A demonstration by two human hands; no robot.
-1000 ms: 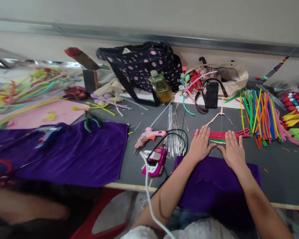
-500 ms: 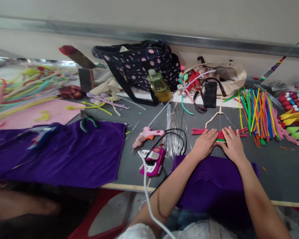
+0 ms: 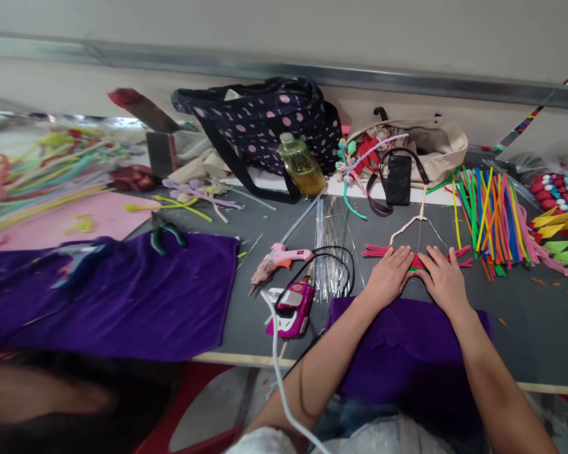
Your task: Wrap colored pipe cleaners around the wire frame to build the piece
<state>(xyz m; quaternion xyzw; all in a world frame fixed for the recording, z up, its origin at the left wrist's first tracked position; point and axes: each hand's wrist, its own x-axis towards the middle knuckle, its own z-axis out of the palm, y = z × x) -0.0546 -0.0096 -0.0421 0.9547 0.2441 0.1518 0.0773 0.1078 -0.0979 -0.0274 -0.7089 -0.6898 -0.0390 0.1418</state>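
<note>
A bundle of pink pipe cleaners (image 3: 377, 251) lies crosswise on the grey table, its ends sticking out on both sides of my hands. My left hand (image 3: 392, 270) covers the left part, fingers laid over it. Over the right part, my right hand (image 3: 441, 273) holds it the same way, and both thumbs point inward along the near edge. A bit of green shows between the thumbs; the middle of the bundle is mostly hidden. Just beyond stands out a cream-coloured forked stem (image 3: 421, 213), with thin wires running down toward my fingers.
A pink glue gun (image 3: 284, 255), a magenta device (image 3: 296, 309) and thin wires (image 3: 334, 265) lie left. Colourful pipe cleaners (image 3: 497, 217) are right. Behind are a phone (image 3: 398, 180), a bottle (image 3: 300, 164) and bags. A person's blurred limb (image 3: 42, 394) shows lower left.
My fingers have shifted very slightly on the pink bundle, and less green shows between them. The cream stem leans a little further right. Elsewhere the view only drifts slightly.
</note>
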